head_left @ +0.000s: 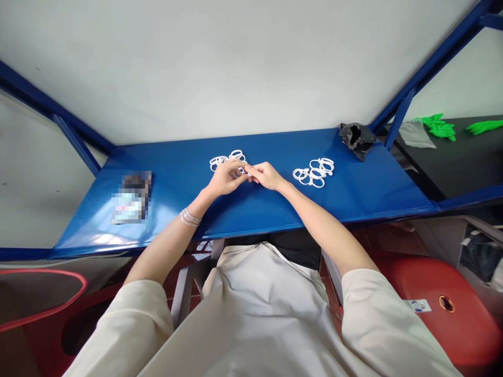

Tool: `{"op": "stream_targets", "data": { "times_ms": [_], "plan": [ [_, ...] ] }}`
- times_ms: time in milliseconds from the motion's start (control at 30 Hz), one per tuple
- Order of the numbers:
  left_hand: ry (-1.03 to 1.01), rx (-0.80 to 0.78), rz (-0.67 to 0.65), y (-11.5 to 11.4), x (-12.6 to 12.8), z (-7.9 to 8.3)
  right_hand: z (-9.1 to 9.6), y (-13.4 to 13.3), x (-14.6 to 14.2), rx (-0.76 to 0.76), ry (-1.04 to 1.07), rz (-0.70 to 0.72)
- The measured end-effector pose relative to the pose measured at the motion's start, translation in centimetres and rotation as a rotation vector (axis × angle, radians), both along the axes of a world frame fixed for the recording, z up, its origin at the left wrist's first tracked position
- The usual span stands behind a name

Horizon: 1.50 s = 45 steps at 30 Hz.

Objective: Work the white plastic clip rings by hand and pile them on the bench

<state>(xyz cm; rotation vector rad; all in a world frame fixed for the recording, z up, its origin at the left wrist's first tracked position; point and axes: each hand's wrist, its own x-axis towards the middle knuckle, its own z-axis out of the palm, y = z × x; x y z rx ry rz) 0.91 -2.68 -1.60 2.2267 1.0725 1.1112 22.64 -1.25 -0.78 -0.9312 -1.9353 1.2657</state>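
My left hand [227,178] and my right hand [265,175] meet above the blue table top [275,201], their fingertips close together. A loose heap of white plastic rings [228,161] lies partly under my left fingers, and a white bit shows at the fingertips [244,170]. Whether either hand grips it is hard to tell. A second heap of white rings [314,173] rests to the right of my right hand, apart from it. Several thin silver bangles [190,217] circle my left wrist.
A crumpled black plastic bag [357,140] sits at the table's far right corner, and a pixelated flat packet [131,198] lies at the left. Bright green pieces [438,127] lie on a dark surface beyond the blue frame. A red seat [436,303] stands below right.
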Motion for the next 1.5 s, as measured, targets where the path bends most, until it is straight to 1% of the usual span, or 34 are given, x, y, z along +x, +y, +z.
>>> {"op": "stream_targets", "data": {
  "times_ms": [133, 233, 300, 333, 400, 433, 500, 533, 567, 600, 667, 767, 833, 1000, 1100, 1267, 1500],
  "plan": [
    [0.002, -0.007, -0.029, -0.2, 0.2, 0.3, 0.1, -0.1, -0.1, 0.031, -0.004, 0.007],
    [-0.003, 0.006, -0.006, -0.2, 0.3, 0.2, 0.4, 0.2, 0.2, 0.034, -0.018, 0.005],
    [0.006, 0.019, 0.049, -0.1, 0.2, 0.2, 1.0, 0.6, 1.2, 0.089, -0.094, -0.061],
    [0.016, 0.026, 0.089, 0.0, 0.1, 0.1, 1.5, 0.9, 2.1, 0.129, -0.166, -0.12],
    [0.041, 0.044, 0.193, 0.3, -0.1, 0.1, 2.6, 1.5, 4.6, 0.209, -0.372, -0.273],
    [0.055, 0.055, 0.247, 0.4, -0.3, 0.1, 3.2, 1.8, 6.0, 0.221, -0.507, -0.33],
    [0.087, 0.068, 0.341, 0.7, -0.5, 0.1, 4.3, 2.2, 9.0, 0.189, -0.739, -0.459],
    [0.101, 0.068, 0.375, 0.8, -0.6, 0.0, 4.7, 2.3, 10.2, 0.158, -0.801, -0.516],
    [0.115, 0.063, 0.401, 0.9, -0.7, 0.0, 5.0, 2.4, 11.3, 0.123, -0.819, -0.551],
    [0.126, 0.055, 0.42, 1.0, -0.8, -0.1, 5.3, 2.4, 12.1, 0.067, -0.828, -0.559],
    [0.138, 0.035, 0.445, 1.2, -0.8, -0.4, 5.4, 2.4, 12.9, -0.035, -0.858, -0.528],
    [0.133, 0.023, 0.451, 1.2, -0.8, -0.7, 5.1, 2.4, 13.0, -0.101, -0.898, -0.484],
    [0.119, 0.03, 0.439, 1.2, -0.7, -0.8, 4.8, 2.5, 12.8, -0.077, -0.879, -0.487],
    [0.113, 0.036, 0.411, 1.0, -0.5, -0.7, 4.3, 3.0, 12.7, 0.042, -0.771, -0.526],
    [0.129, 0.014, 0.415, 1.0, -0.5, -0.6, 4.4, 2.9, 12.4, 0.032, -0.764, -0.558],
    [0.125, 0.014, 0.403, 1.0, -0.4, -0.7, 4.4, 2.7, 12.0, -0.025, -0.853, -0.553],
    [0.125, 0.028, 0.386, 1.1, -0.4, -0.8, 3.8, 3.2, 12.3, -0.001, -0.773, -0.595]
  ]
}}
